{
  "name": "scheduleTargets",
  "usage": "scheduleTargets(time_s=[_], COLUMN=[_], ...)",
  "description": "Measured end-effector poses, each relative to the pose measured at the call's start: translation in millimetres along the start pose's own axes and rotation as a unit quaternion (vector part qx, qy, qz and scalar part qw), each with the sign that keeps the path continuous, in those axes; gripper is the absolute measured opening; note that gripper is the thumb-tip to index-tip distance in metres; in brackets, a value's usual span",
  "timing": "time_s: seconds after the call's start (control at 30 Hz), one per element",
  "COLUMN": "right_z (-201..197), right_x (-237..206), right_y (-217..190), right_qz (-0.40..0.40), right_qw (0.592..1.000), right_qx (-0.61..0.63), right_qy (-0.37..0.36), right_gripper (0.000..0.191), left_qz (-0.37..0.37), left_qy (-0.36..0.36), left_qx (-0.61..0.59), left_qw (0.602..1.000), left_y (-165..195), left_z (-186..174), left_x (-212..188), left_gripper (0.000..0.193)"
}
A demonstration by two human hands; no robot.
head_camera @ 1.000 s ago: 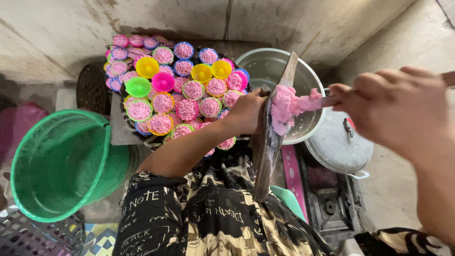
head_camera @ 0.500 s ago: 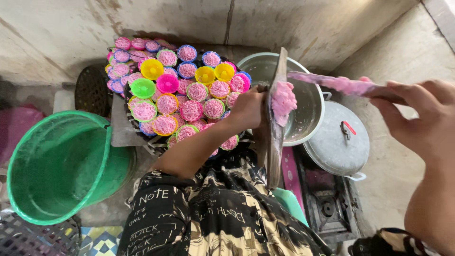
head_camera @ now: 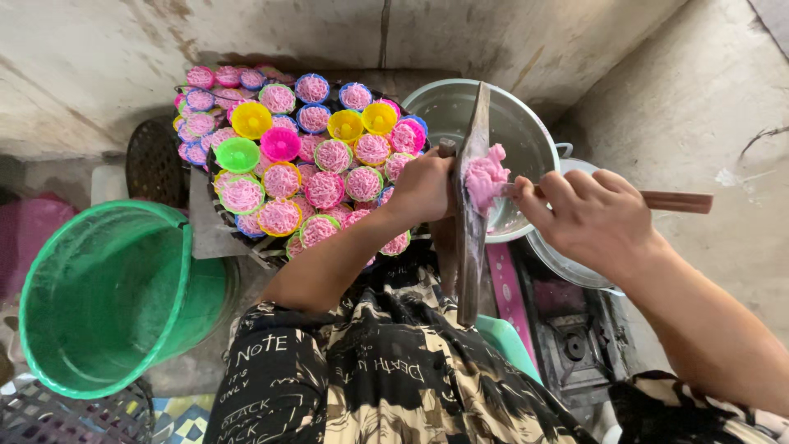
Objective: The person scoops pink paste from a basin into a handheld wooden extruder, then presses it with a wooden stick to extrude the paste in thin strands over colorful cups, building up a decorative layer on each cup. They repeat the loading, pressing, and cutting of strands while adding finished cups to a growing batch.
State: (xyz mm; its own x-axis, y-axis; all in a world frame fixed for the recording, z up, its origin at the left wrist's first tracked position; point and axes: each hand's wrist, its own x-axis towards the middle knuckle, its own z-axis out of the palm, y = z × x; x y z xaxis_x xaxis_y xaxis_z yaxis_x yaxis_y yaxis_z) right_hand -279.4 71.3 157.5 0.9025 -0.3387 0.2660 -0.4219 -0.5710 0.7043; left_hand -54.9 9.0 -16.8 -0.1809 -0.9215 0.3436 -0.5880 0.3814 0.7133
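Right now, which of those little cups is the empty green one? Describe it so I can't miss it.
Start at the big green bucket on the left, then look up and right to the tray crowded with small cups. The green cup sits near the tray's left side, beside an empty magenta cup. It is the only green empty one; most neighbours hold pink strands.

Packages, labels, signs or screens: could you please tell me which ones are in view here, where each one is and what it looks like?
No packages, labels, signs or screens show in the head view.
Garment: the only lettering, pale print on black and cream patterned cloth, bottom centre, below the left hand.
Pink panel: long narrow strip beside the dark stove, under the right hand; too blurred to tell if it is a label.
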Motion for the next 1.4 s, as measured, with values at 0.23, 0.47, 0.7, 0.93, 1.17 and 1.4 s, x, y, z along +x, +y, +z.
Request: scheduleTargets(time_s=[0.23,0.47,0.7,0.93,1.17,1.4], right_z=[-25,38,4,-31,-14,6], right_x=[-28,-58,-44,-10,20,7], right_y=[46,28,38,53,22,13], right_qz=[0.180,0.237,0.200,0.117,0.027,-0.105], right_qw=[0.975,0.948,0.965,0.974,0.976,0.989], right_qx=[0.099,0.211,0.171,-0.020,0.032,-0.090], right_qy=[0.084,0.040,-0.004,-0.191,-0.213,0.051], right_gripper=[0.023,0.029,0.025,0.032,0.034,0.010], left_qz=[0.072,0.139,0.060,0.078,0.038,0.021], left_qy=[0.028,0.041,0.015,0.051,0.015,-0.010], left_qx=[-0.049,-0.117,-0.012,-0.008,-0.001,-0.009], left_qw=[0.996,0.983,0.998,0.996,0.999,1.000], left_y=[-51,-77,-55,-5,6,-16], left_z=[-11,4,7,9,12,14], left_x=[12,24,20,6,4,13], left_gripper=[0.032,0.028,0.029,0.036,0.032,0.031])
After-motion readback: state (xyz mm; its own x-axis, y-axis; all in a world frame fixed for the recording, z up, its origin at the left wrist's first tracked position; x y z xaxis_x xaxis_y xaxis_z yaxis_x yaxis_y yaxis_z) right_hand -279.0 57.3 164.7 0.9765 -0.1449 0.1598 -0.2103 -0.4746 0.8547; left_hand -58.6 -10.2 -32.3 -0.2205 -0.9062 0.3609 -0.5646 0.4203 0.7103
